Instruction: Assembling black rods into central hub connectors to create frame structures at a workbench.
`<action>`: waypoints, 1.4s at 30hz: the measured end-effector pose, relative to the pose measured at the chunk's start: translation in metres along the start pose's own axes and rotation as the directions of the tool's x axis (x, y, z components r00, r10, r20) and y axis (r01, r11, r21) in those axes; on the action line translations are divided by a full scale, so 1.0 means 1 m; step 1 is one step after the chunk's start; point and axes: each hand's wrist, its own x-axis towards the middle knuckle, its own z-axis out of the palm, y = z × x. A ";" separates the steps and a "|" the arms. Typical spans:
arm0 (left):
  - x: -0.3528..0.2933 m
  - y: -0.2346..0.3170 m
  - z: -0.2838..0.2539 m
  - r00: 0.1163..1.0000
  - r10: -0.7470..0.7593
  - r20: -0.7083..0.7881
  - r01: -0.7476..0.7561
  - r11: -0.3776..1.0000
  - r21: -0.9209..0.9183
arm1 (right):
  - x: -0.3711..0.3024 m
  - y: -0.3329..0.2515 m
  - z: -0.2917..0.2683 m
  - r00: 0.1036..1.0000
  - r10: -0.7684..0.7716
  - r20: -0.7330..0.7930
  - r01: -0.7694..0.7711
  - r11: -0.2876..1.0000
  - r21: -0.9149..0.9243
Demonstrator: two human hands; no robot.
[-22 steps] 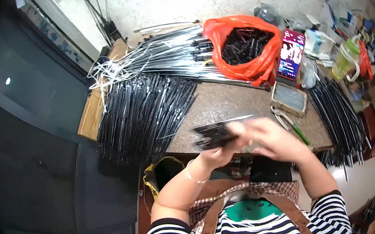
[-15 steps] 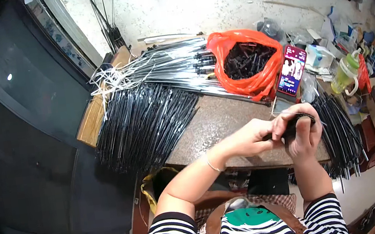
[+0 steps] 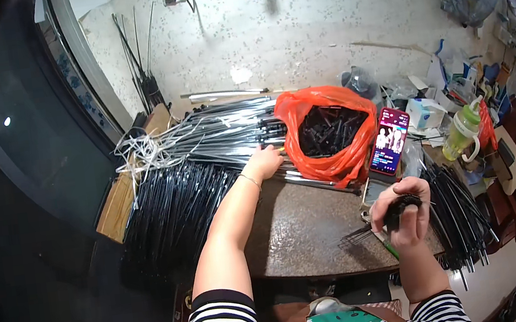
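Note:
My right hand point(image 3: 406, 210) is closed round a bundle of thin black rods point(image 3: 400, 209), seen nearly end-on above the table's right front edge. Several thin dark rod tips point(image 3: 358, 235) stick out to the left of it. My left arm stretches forward, and my left hand point(image 3: 263, 163) rests over the silver rods point(image 3: 222, 130) where their black ends lie. Its fingers look apart, though their tips are partly hidden. A small yellow thing point(image 3: 281, 150) shows at those fingertips, beside an orange-red plastic bag point(image 3: 330, 168) full of small black parts point(image 3: 331, 129).
Black rods point(image 3: 173, 203) lie in a wide pile at left, below white strips point(image 3: 144, 152). A lit phone point(image 3: 389, 141) leans right of the bag. More black frames point(image 3: 461, 213) overhang the right edge, near a green bottle point(image 3: 461, 133). A green-handled tool point(image 3: 390, 249) lies near my right wrist.
My left hand has left the bundle and reached forward and left to the silver rods. My right hand still holds the bundle. The view has tilted up, showing more wall.

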 end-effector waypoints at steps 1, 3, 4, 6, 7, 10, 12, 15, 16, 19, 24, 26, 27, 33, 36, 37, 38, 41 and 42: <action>0.001 0.002 -0.001 1.000 -0.020 0.015 0.019 1.000 0.018 | 0.002 0.001 0.001 0.999 -0.035 -0.014 0.035 0.999 0.007; 0.006 0.002 0.000 1.000 -0.025 0.003 0.025 0.994 0.108 | 0.005 0.005 0.001 0.997 -0.068 -0.045 0.066 0.997 -0.039; 0.006 0.000 0.000 0.999 -0.015 -0.034 0.020 0.987 0.161 | 0.006 0.008 0.001 0.993 -0.091 -0.074 0.085 0.994 -0.074; 0.005 -0.003 -0.005 0.960 -0.195 -0.202 0.235 0.952 0.197 | 0.004 0.008 0.004 0.980 -0.078 -0.185 0.071 0.996 -0.049; 0.004 -0.010 -0.010 0.946 -0.253 -0.201 0.297 0.926 0.232 | 0.005 0.011 0.004 0.971 -0.084 -0.224 0.075 0.996 -0.049; -0.015 -0.028 -0.047 0.876 -0.385 -0.290 0.472 0.808 0.352 | 0.013 0.008 0.008 0.960 -0.065 -0.272 0.052 0.997 -0.054; -0.028 -0.030 -0.073 0.785 -0.474 -0.398 0.588 0.773 0.239 | 0.018 0.001 0.009 0.960 -0.097 -0.264 0.102 0.995 0.005; -0.051 -0.025 -0.100 0.626 -0.468 -0.623 0.559 0.827 -0.060 | 0.015 -0.004 0.009 0.972 -0.096 -0.214 0.105 0.994 0.029; -0.060 -0.018 -0.109 0.548 -0.462 -0.697 0.410 0.875 -0.257 | 0.013 0.001 0.010 0.979 -0.101 -0.178 0.110 0.993 0.037; -0.077 0.012 -0.129 0.434 -0.550 -0.714 -0.237 0.695 -0.679 | 0.006 0.009 0.014 0.984 -0.040 -0.174 0.046 0.998 0.032; -0.094 0.070 -0.166 0.253 -0.669 -0.699 -0.811 0.247 -0.530 | 0.005 -0.003 0.025 0.980 -0.042 -0.194 0.051 0.998 0.046; -0.093 0.086 -0.174 0.380 -0.596 -0.707 -0.851 0.074 -0.520 | 0.005 -0.007 0.037 0.981 -0.068 -0.181 0.061 0.997 -0.043; -0.091 0.093 -0.176 0.416 -0.583 -0.698 -0.850 0.024 -0.527 | 0.005 -0.006 0.041 0.989 -0.082 -0.123 0.071 0.993 -0.095; -0.086 0.093 -0.174 0.320 -0.567 -0.759 -0.906 0.052 -0.421 | 0.002 -0.005 0.040 0.991 -0.037 -0.131 0.029 0.998 -0.064; -0.087 0.091 -0.161 0.358 -0.603 -0.713 -0.866 0.070 -0.494 | 0.003 -0.001 0.032 0.992 -0.097 -0.079 0.090 0.992 -0.092; -0.085 0.094 -0.157 0.364 -0.622 -0.694 -0.876 0.024 -0.481 | 0.000 0.004 0.031 0.994 -0.069 -0.086 0.060 0.993 -0.103; -0.083 0.096 -0.151 0.370 -0.612 -0.699 -0.882 0.005 -0.471 | -0.004 0.007 0.030 0.995 -0.045 -0.092 0.035 0.993 -0.114; -0.078 0.095 -0.138 0.374 -0.602 -0.705 -0.887 -0.010 -0.462 | -0.002 0.005 0.034 0.993 -0.021 -0.119 0.011 0.996 -0.085; -0.079 0.095 -0.138 0.448 -0.607 -0.656 -0.874 -0.144 -0.464 | -0.003 0.002 0.036 0.989 0.026 -0.146 -0.038 0.996 -0.079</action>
